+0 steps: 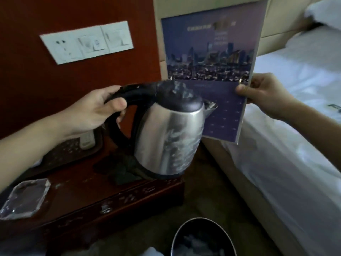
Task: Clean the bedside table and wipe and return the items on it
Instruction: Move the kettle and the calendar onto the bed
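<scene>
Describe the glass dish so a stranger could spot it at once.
Find the dark red carved wooden bedside table beside the white bed. On its near left corner lies a clear square glass dish. It is the only see-through thing there; the tray behind is dark brown.

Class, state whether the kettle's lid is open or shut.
Shut: the black lid sits flat against the steel kettle rim.
</scene>
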